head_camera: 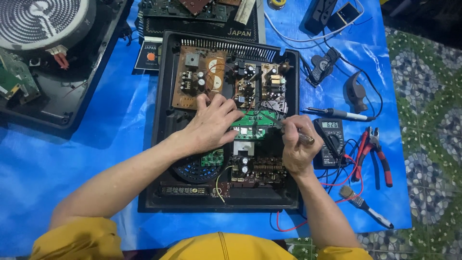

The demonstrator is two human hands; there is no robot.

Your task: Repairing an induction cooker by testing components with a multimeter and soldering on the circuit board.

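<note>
An opened black appliance casing (154,159) lies on a blue sheet, with brown circuit boards (199,77) at its back and a small green board (252,126) in the middle. My left hand (211,126) rests flat on the parts beside the green board, fingers pressing down. My right hand (296,147) grips a dark-handled tool (304,138) whose thin tip points at the green board. A round black fan (195,168) sits below my left wrist.
A black multimeter (329,139) with red and black leads lies right of the casing. Red-handled pliers (375,154), a small brush (363,206), a soldering iron (344,114) and black clips lie further right. Another opened cooker with a round coil (41,21) stands at the upper left.
</note>
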